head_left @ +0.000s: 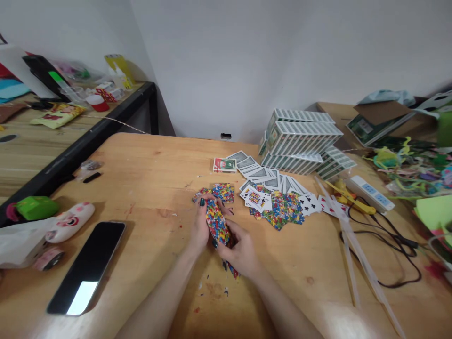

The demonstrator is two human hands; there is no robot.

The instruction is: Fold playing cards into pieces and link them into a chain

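Note:
Both my hands are closed on a stack of colourful patterned playing cards (pixel 216 220) above the middle of the table. My left hand (pixel 202 223) grips its far left part, thumb on top. My right hand (pixel 242 249) wraps the near right part, and some cards poke out beneath it. Just behind them lie more patterned cards (pixel 224 192) on the wood. To the right, a loose spread of patterned cards (pixel 282 209) has a few face-up cards (pixel 259 198) on it, including a picture card. Grey-backed cards (pixel 261 174) fan out behind that spread.
A red and green card box (pixel 225 165) lies beyond my hands. Striped boxes (pixel 300 136) are stacked at the back right. A phone (pixel 88 268) and a white squeeze toy (pixel 72 221) lie left. Right are clear plastic strips (pixel 356 245), a power strip (pixel 372 193) and a black cable (pixel 395 285).

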